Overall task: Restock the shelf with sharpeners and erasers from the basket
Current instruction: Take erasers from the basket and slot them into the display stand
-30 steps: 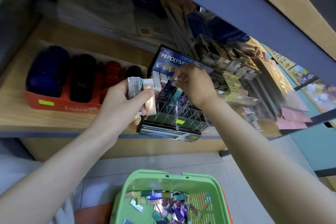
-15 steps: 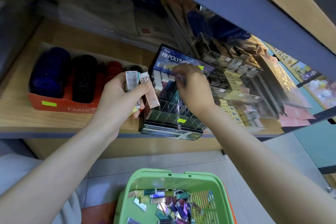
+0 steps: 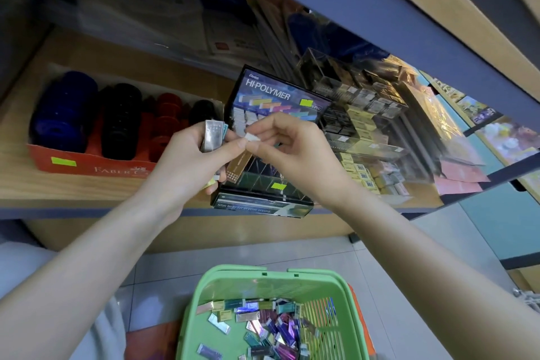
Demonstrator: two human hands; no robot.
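We are working partway through the restock, as far as we can judge. Our left hand [image 3: 187, 166] is gripping a small bunch of erasers [image 3: 211, 137] just left of the display box [image 3: 263, 178]. Our right hand [image 3: 295, 155] is pinching the white tip of a bronze eraser [image 3: 238, 168] with thumb and forefinger, right in front of the display box's slots. The left thumb is touching that same eraser, so we seem to be pulling it free of the bunch to slot it in next. Several slots at the back of the display box are showing eraser ends, while the front rows are looking dark and unfilled, though the glare is making that hard to confirm. A lot is waiting: the green basket [image 3: 228, 280] below the display box is holding many loose erasers [image 3: 263, 327]; we cannot pick out any sharpeners among them. To the left of the display box a red tray [image 3: 87, 162] is carrying round sharpeners [image 3: 121, 120], and to its right clear boxes [image 3: 359, 123] of small packs are crowding close. Above the display box the upper shelf edge [image 3: 380, 26] is hanging low, so we are reaching in at a slant, and the narrow slots are asking for careful aim.
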